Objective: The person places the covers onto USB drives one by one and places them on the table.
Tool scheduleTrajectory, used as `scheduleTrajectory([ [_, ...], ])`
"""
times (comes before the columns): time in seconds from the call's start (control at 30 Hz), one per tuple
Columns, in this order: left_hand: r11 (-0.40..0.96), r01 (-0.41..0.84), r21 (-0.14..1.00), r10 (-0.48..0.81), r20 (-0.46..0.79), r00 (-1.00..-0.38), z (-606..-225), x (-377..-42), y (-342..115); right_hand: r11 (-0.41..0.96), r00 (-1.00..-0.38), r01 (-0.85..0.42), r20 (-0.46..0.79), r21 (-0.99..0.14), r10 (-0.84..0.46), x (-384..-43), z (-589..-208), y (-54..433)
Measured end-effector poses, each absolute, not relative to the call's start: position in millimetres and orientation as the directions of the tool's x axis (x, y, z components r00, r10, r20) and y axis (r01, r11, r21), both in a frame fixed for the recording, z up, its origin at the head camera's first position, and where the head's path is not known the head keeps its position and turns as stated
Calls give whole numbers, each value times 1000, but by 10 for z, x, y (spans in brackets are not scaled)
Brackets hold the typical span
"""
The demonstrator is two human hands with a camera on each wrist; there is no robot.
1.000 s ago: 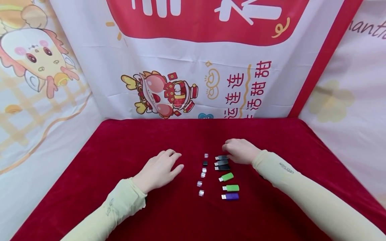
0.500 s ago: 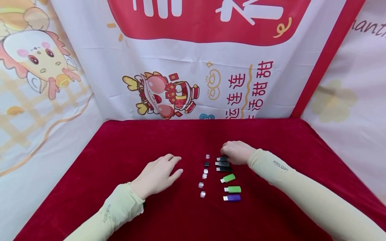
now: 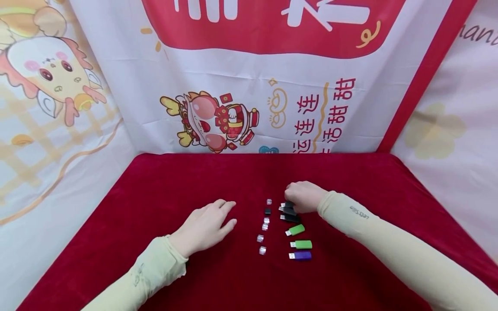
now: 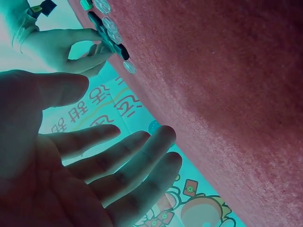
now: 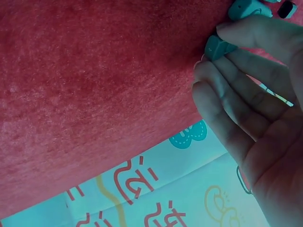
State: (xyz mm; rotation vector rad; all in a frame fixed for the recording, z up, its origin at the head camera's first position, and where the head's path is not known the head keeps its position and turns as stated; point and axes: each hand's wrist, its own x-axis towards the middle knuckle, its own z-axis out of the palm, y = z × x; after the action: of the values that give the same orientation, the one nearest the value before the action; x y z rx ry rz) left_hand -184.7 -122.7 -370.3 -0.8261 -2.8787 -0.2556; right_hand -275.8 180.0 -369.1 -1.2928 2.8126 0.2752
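Observation:
My right hand (image 3: 305, 196) is at the far end of a column of USB flash drives and pinches the farthest dark USB flash drive (image 5: 215, 47) between thumb and fingertips. Its metal plug points left, and the hand covers its rear part. Two more dark drives lie close in front of it, the nearer one (image 3: 290, 218) beside the middle one (image 3: 288, 211). My left hand (image 3: 204, 226) stays left of the small caps, holding nothing, with fingers spread and relaxed; its palm (image 4: 52, 175) shows in the left wrist view.
Two green drives (image 3: 301, 245) and a purple drive (image 3: 302, 255) lie nearer on the red cloth (image 3: 218, 280). Left of the drives runs a column of several clear caps (image 3: 262, 250) and one black cap (image 3: 267, 211). Printed fabric walls (image 3: 218, 69) enclose the table's back and sides.
My right hand has shifted slightly left over the farthest drive and covers more of it. The middle dark drive now lies at more of a slant. My left hand has barely moved.

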Motion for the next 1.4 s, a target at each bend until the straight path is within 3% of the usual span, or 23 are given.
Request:
scheduleTrajectory([
  [0.3, 824, 557, 110, 535, 178, -826, -3697, -1896, -1200, 685, -695, -718, -62, 123, -717, -2765, -3710, 1834],
  [0.53, 813, 573, 101, 556, 158, -816, -3635, -2070, -1076, 742, -744, -668, 65, -53, -665, -2752, -3573, 1966],
  [0.87, 806, 579, 122, 571, 97, -815, -3559, -2361, -863, 706, -769, -639, 239, -305, -593, -2533, -3470, 2069],
  [1.4, 794, 595, 125, 599, 8, -801, -3615, -2643, -447, 637, -719, -693, 384, -337, -579, -2442, -3445, 2225],
])
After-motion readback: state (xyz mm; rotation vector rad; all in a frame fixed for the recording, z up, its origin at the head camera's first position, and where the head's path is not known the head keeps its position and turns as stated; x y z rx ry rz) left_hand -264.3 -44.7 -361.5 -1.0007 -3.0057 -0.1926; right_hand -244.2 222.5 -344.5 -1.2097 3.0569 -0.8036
